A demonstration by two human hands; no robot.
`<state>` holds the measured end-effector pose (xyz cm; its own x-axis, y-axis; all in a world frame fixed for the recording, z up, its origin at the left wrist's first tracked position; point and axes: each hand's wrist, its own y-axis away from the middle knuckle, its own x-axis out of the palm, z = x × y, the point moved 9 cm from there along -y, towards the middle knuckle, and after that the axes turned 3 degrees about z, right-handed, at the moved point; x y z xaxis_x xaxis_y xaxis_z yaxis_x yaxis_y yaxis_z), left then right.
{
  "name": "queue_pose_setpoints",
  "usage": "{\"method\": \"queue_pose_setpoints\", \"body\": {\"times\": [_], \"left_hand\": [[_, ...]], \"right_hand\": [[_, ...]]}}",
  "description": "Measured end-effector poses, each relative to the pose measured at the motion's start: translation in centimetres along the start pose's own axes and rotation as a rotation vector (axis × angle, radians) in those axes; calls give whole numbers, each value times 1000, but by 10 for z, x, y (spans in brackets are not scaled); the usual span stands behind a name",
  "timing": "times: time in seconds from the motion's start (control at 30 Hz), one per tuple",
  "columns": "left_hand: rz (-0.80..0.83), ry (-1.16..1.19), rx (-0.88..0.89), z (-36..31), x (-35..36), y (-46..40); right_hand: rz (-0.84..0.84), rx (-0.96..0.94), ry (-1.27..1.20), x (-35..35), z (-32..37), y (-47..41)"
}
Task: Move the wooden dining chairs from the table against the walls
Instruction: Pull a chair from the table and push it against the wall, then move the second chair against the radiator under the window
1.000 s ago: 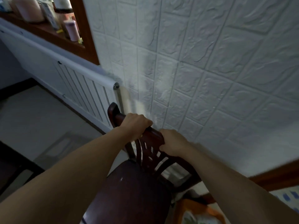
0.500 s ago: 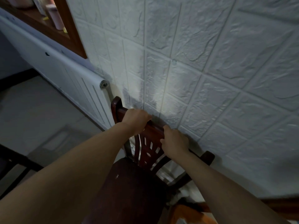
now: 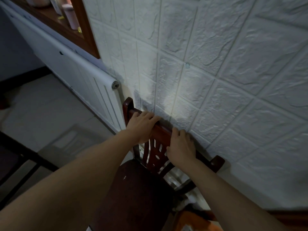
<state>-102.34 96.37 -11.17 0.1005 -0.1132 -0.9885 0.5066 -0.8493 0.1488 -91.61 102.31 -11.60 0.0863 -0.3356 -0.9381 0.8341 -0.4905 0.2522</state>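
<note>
While both bare hands rest on its curved top rail, the dark reddish-brown wooden dining chair (image 3: 150, 177) stands with its slatted back against the white embossed brick-pattern wall (image 3: 225, 72). The left hand (image 3: 141, 125) lies over the rail toward the chair's 10 o'clock corner, fingers spread flat across the top and not curled under; its grip looks loosened, laid on the wood more than clamped. The right hand (image 3: 181, 147) sits on the rail just beside it, toward 4 o'clock, fingers draped over the rail's far edge where it meets the wall; whether they close around the wood cannot be told. A short stretch of bare rail shows between the two hands. The chair's round dark seat extends from the back toward 6 o'clock, between the two forearms. One rounded end of the rail stands up at 11 o'clock of the left hand, the other shows at 4 o'clock of the right.

At 10 o'clock of the chair a white panel radiator (image 3: 80, 75) runs along the wall, its end cap near the chair's corner. Above it a brown wooden sill (image 3: 66, 29) carries a pale pink cylindrical container (image 3: 71, 17). A light tiled floor (image 3: 41, 114) spreads at 9 o'clock, and a black metal frame (image 3: 21, 157) crosses the lower left.
</note>
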Motion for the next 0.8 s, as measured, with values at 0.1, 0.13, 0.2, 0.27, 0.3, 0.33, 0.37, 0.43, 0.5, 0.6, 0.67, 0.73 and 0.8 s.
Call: {"method": "queue_pose_setpoints", "body": {"times": [0.1, 0.13, 0.2, 0.27, 0.3, 0.33, 0.37, 0.43, 0.5, 0.6, 0.67, 0.73, 0.8], "left_hand": [[34, 52, -90, 10, -1, 23], [51, 62, -119, 14, -2, 32], [107, 56, -184, 27, 0, 51], [177, 57, -241, 43, 3, 74], [199, 61, -265, 53, 4, 87], [211, 65, -290, 63, 5, 100], [222, 67, -314, 74, 4, 115], [234, 79, -365, 98, 3, 146], [232, 115, -420, 125, 1, 181], [212, 147, -494, 168, -1, 248], [214, 162, -516, 183, -1, 275], [204, 169, -553, 206, -2, 316], [210, 181, -592, 231, -2, 359]], "right_hand": [[-62, -68, 35, -6, 18, 7], [-72, -87, 49, -7, 26, 9], [-65, -137, 83, -3, 48, 12], [-28, -166, 81, 4, 72, 15], [-6, -175, 71, 9, 84, 17], [15, -190, 63, 14, 97, 21], [33, -211, 54, 18, 111, 25], [57, -247, 46, 25, 138, 36], [48, -283, 55, 26, 168, 49], [90, -337, 53, 35, 225, 77], [158, -327, 38, 42, 246, 89], [206, -346, 37, 55, 283, 108], [237, -376, 32, 68, 322, 130]]}}
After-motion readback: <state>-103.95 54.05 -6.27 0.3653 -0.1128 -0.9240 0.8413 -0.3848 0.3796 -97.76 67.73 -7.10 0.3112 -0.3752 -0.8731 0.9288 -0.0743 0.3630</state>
